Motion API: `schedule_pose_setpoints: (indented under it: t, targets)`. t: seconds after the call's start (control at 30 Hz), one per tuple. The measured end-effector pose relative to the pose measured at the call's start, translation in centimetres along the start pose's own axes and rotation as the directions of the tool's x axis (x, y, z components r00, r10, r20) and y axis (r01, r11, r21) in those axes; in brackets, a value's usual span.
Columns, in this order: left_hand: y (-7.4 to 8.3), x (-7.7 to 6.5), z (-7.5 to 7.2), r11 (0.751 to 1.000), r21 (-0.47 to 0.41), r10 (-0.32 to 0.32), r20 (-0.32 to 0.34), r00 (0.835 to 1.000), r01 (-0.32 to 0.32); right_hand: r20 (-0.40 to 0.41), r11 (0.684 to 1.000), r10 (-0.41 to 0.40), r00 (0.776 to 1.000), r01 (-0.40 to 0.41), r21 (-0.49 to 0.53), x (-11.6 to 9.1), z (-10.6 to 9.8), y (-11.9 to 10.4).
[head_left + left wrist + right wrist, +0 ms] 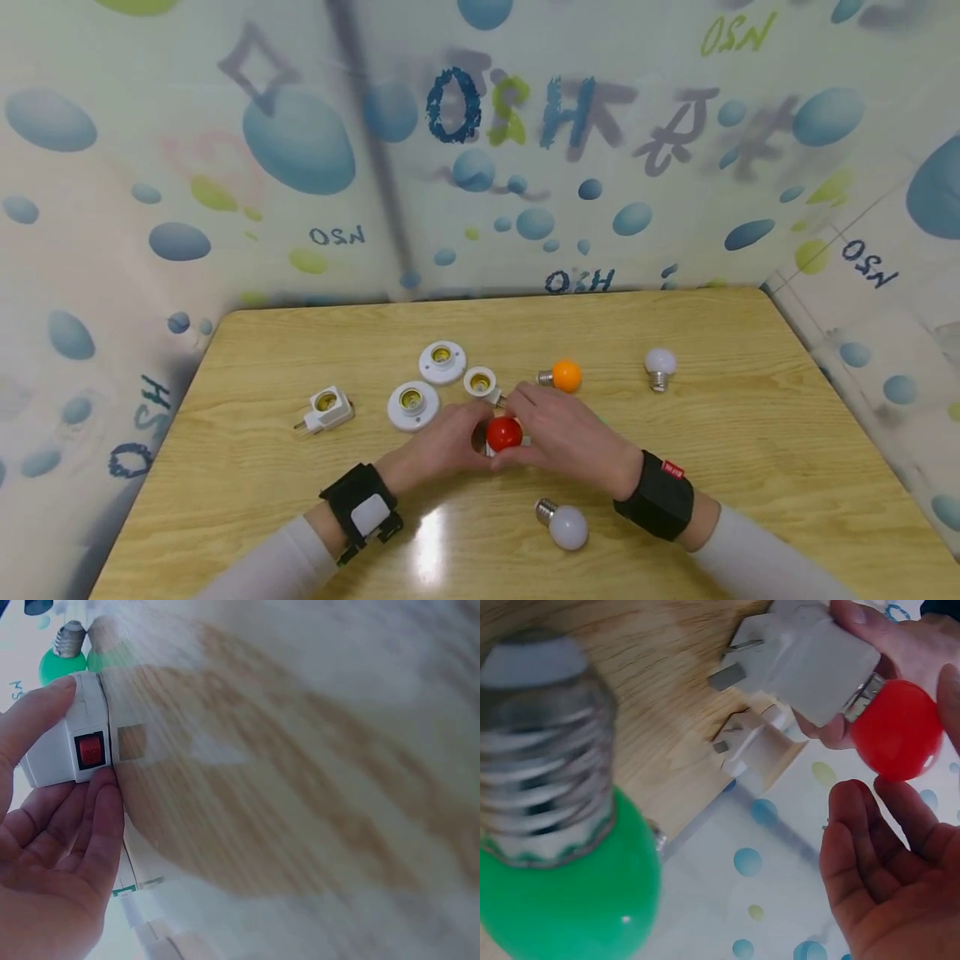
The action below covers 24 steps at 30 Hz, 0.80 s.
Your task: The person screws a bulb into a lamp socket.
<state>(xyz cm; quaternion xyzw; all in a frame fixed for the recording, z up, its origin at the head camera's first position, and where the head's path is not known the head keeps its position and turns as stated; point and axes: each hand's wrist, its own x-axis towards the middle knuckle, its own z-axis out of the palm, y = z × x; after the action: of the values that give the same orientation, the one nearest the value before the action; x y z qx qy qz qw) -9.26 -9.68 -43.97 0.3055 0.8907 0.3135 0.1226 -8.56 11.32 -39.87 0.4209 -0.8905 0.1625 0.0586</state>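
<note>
My left hand (450,437) grips a white plug-in lamp socket (56,754), thumb on one side and fingers on the other. A red rocker switch (91,750) shows on the socket's side, and flat plug prongs (727,676) stick out of its end. A red light bulb (898,733) sits at the socket's mouth, with some of its metal screw base showing. My right hand (566,429) has its thumb and fingertips around the red bulb. Beside that hand lies a green bulb (562,892), nearly hidden behind it in the head view.
Left of my hands stand two round white sockets (429,371) (392,410) and a plug-in socket (341,410); another plug-in socket (470,394) is just behind them. An orange bulb (567,377) and a white bulb (660,361) lie behind right. Another white bulb (569,528) lies in front.
</note>
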Motion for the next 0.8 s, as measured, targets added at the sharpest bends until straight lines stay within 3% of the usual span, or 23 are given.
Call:
schedule_pose_setpoints:
  t: [0.17,0.37,0.5,0.8]
  targets:
    - [0.1,0.0,0.0,1.0,-0.003,0.003,0.002,1.0,-0.003,0.004,0.999,-0.013,1.0,0.013,0.03,-0.4,-0.1,0.3]
    - [0.0,-0.1,0.1,1.0,0.0,0.029,-0.006,1.0,-0.029,0.103,0.981,-0.148,0.984,0.132,0.142,-1.0,-0.9,0.7]
    - [-0.1,-0.2,0.2,0.999,0.0,0.037,-0.007,0.999,-0.037,0.146,0.966,-0.191,0.971,0.159,0.204,-1.2,-1.3,0.8]
    - [0.1,-0.1,0.1,1.0,-0.007,0.003,0.01,1.0,-0.003,0.116,0.949,-0.25,0.961,0.22,0.224,-1.2,-1.3,0.8]
